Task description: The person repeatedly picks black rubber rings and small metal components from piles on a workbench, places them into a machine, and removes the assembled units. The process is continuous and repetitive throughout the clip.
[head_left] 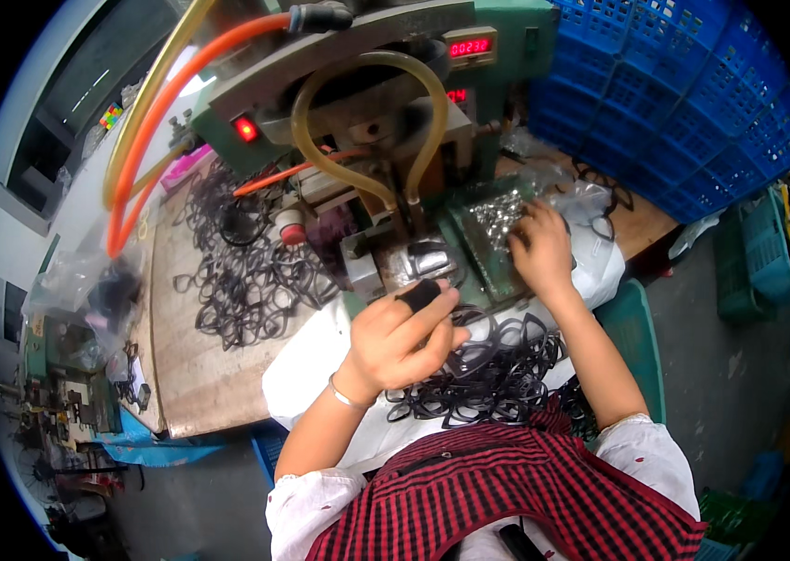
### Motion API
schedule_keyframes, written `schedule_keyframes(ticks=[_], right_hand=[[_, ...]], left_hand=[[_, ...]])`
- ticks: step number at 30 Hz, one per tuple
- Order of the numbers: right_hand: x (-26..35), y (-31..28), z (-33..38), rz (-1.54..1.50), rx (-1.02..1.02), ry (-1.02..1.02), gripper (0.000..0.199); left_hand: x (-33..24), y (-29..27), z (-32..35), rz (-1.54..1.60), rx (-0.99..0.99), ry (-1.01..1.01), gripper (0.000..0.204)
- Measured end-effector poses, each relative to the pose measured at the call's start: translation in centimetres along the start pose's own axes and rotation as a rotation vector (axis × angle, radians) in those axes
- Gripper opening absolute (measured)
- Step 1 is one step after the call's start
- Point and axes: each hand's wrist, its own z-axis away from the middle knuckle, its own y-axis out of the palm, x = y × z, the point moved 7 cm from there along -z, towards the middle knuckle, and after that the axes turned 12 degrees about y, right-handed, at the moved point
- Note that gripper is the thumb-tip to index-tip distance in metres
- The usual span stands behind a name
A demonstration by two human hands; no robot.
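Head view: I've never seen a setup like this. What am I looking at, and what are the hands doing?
There is no robot here. This picture comes from a camera worn on a person's head, looking down through a wide lens, so straight edges bend.

Ahead stands a green machine with red number displays and an orange hose. On the wooden table lies a heap of black glasses frames; a second pile sits close to the person.

The left hand, wearing a black finger cover, is by the machine's front; whether it holds a frame is unclear. The right hand reaches into a green tray of small shiny pieces; any grip is hidden.
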Motion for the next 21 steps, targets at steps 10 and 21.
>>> schedule_keyframes(ticks=[10,21], right_hand=[[-0.4,0.1,-1.5,-0.432,0.051,0.246,0.011],[-1.3,0.1,0.2,-0.458,0.132,0.325,0.016]], left_hand=[[-0.4,0.5,1.2,0.033,-0.029,-0.058,0.029],[3.9,-11.1,10.0,-0.565,0.020,-0.843,0.025]])
